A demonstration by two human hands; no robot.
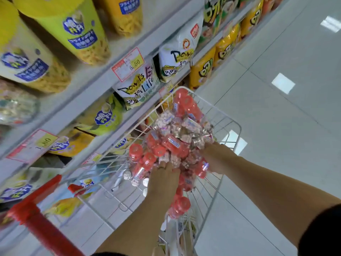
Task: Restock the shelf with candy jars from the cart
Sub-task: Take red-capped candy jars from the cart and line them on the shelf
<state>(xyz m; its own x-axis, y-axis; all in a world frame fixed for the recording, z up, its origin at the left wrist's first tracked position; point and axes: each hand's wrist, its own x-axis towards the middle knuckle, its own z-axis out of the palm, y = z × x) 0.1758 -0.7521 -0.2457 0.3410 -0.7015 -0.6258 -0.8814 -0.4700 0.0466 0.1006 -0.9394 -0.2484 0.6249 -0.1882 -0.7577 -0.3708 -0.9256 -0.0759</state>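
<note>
Several candy jars (173, 143) with red lids and pink-white sweets lie heaped in a white wire cart (238, 126). My left hand (163, 179) reaches into the near side of the heap, its fingertips buried among the jars. Its grip is hidden. My right hand (215, 157) is at the right side of the heap, fingers curled round a candy jar (203, 170) whose red lid sticks out below the palm. The shelf (103, 78) runs along the left, tilted in this view.
Yellow snack canisters (73, 32) stand on the upper shelf, and snack bags (136, 87) on the rows below. Price tags (128, 64) hang on the shelf edges. The cart's red handle (42, 220) is at the lower left. Pale tiled floor (276, 108) lies to the right.
</note>
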